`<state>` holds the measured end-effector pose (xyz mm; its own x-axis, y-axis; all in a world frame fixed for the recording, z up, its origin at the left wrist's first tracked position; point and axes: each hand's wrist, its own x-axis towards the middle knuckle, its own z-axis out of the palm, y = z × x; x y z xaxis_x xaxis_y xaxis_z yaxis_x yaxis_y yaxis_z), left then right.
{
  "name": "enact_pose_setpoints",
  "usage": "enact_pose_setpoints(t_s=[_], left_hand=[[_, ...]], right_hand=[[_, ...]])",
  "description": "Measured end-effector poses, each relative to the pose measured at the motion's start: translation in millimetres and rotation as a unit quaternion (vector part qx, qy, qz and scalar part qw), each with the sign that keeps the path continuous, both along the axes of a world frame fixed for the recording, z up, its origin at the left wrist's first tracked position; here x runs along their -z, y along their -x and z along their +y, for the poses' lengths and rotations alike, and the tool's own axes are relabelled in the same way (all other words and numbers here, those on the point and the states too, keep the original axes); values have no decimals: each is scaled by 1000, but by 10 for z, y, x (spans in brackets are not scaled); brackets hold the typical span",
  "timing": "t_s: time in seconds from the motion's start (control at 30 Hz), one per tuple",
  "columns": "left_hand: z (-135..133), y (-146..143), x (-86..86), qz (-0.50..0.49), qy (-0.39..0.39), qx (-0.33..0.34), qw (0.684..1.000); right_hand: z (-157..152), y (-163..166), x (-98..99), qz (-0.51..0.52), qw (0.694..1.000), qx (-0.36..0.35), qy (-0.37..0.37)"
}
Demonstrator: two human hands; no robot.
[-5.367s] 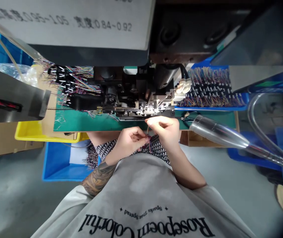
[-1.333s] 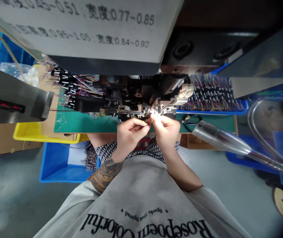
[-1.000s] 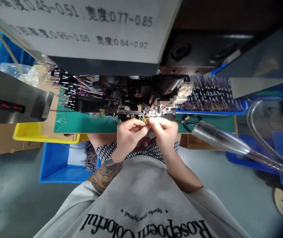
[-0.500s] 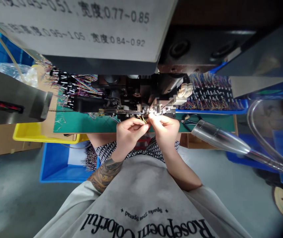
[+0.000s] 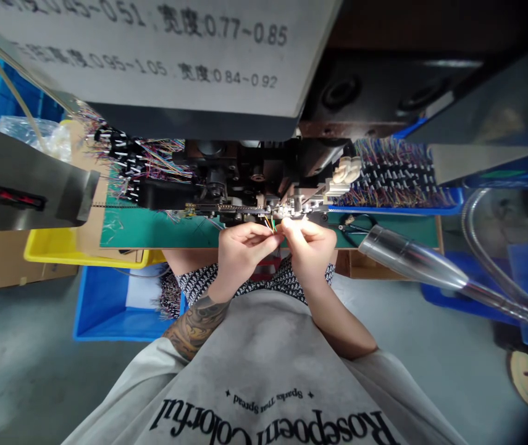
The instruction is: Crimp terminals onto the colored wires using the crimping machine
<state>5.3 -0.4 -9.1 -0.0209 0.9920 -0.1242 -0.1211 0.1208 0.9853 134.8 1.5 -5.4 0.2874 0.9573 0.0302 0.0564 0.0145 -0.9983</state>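
Note:
Thin coloured wires, orange, white and green among them, stick up from between the fingertips of my left hand. That hand is closed in a pinch. Close beside it, my right hand also has thumb and forefinger pressed together at the wires; which strand it grips is too small to make out. Both hands are at the front of a black machine, just below its metal working head. A strip of small terminals runs across the machine's front.
Bundled wire harnesses lie at the left and in a blue tray at the right. A clear nozzle points in from the right. Cutters rest on the green mat. A yellow bin and a blue bin are at left.
My hands have drawn slightly down from the working head. The wire tips have fanned out, and a green one now shows beside the orange. The view has shifted a little.

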Motion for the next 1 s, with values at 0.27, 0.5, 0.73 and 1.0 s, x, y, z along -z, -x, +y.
enact_pose_setpoints(t_s=[0.27,0.5,0.73,1.0], left_hand=[[10,-7,-12,5,-26,-2,1000],[12,12,64,8,-26,-20,999],[8,-2,46,-2,-4,-6,1000],[5,-7,26,17,-7,1,1000]], right_hand=[[57,9,-3,1,1000,13,17],[41,17,-17,32,999,-33,29],[8,6,-13,2,1000,-2,-3],[45,-9,-1,-15,999,23,24]])
